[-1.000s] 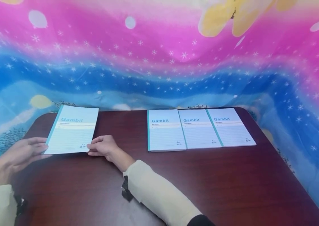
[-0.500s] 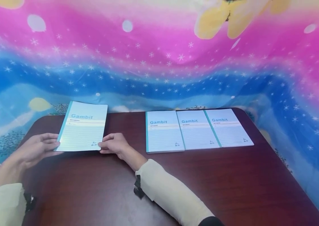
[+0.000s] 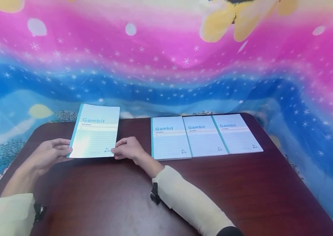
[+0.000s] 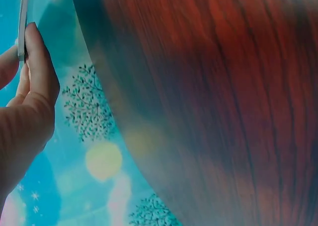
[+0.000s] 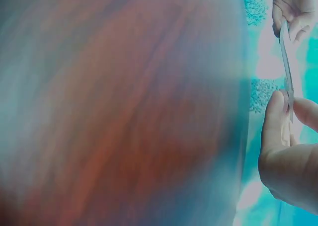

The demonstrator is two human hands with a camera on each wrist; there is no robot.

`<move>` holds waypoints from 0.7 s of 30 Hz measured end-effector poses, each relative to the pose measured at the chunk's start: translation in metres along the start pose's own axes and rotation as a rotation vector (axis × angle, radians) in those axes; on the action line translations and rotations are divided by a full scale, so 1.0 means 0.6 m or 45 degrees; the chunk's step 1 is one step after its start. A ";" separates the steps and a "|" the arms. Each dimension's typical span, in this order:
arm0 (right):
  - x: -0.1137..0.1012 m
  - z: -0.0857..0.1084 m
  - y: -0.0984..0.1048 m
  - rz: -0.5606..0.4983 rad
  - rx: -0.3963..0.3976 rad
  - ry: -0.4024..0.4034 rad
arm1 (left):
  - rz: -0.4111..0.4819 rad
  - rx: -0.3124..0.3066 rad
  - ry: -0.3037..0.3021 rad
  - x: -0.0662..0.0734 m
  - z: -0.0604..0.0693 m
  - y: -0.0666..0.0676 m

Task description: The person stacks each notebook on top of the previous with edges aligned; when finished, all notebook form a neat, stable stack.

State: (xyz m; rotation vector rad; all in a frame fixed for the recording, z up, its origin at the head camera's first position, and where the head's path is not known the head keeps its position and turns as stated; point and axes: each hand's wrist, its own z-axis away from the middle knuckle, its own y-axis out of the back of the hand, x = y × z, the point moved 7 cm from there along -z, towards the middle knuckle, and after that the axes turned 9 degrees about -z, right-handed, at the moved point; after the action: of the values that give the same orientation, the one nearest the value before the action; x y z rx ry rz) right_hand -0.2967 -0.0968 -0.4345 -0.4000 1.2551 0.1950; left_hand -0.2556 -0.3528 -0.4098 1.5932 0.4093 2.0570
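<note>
Both hands hold a white notebook [image 3: 97, 131] with a teal spine and the word "Gambit" on its cover, raised over the left part of the table. My left hand [image 3: 47, 154] pinches its lower left corner, thumb on the cover. At the lower right corner my right hand [image 3: 128, 150] pinches the edge. The right wrist view shows this notebook [image 5: 286, 62] edge-on between the two hands. In the left wrist view only a sliver of the notebook [image 4: 22, 22] shows, between thumb and fingers. To the right, matching notebooks lie side by side: one left [image 3: 170, 139], one middle [image 3: 205, 137], one right [image 3: 237, 134].
The dark reddish-brown table [image 3: 110, 196] has rounded far corners. A pink and blue patterned cloth [image 3: 166, 65] hangs behind it and along its sides. The row of notebooks lies near the table's far edge, and the left one slightly overlaps or abuts its neighbour.
The held notebook has moved to the right, nearer the row, with both hands still gripping it. The row of notebooks lies as before; the head view has shifted slightly.
</note>
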 end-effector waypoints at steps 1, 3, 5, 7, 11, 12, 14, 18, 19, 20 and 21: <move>-0.003 0.001 0.004 0.016 -0.012 0.009 | -0.005 0.000 0.000 0.002 -0.001 -0.003; -0.011 0.004 0.013 0.050 -0.032 0.027 | -0.007 0.002 -0.006 0.007 -0.002 -0.008; -0.019 0.008 0.022 0.083 -0.049 0.039 | -0.008 0.012 -0.014 0.013 -0.004 -0.015; -0.026 0.010 0.031 0.099 -0.062 0.049 | -0.003 0.022 -0.022 0.019 -0.005 -0.022; -0.040 0.015 0.049 0.117 -0.078 0.059 | 0.020 0.021 -0.045 0.035 -0.006 -0.036; -0.043 0.015 0.054 0.117 -0.076 0.067 | 0.028 0.017 -0.051 0.040 -0.006 -0.040; -0.050 0.019 0.065 0.131 -0.068 0.079 | 0.045 0.007 -0.064 0.049 -0.007 -0.048; -0.061 0.029 0.086 0.160 -0.043 0.103 | 0.059 -0.004 -0.078 0.064 -0.009 -0.064; -0.063 0.031 0.091 0.170 -0.040 0.103 | 0.062 -0.006 -0.084 0.067 -0.009 -0.068; -0.065 0.033 0.095 0.175 -0.040 0.105 | 0.066 -0.009 -0.086 0.070 -0.010 -0.072; -0.067 0.036 0.098 0.181 -0.040 0.106 | 0.072 -0.012 -0.090 0.073 -0.010 -0.075</move>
State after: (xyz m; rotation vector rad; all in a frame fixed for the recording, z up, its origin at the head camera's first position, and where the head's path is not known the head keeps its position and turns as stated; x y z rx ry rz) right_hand -0.3111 -0.0314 -0.4020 -0.3495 1.3651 0.3221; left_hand -0.2604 -0.2907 -0.3996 1.6845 0.3321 2.0339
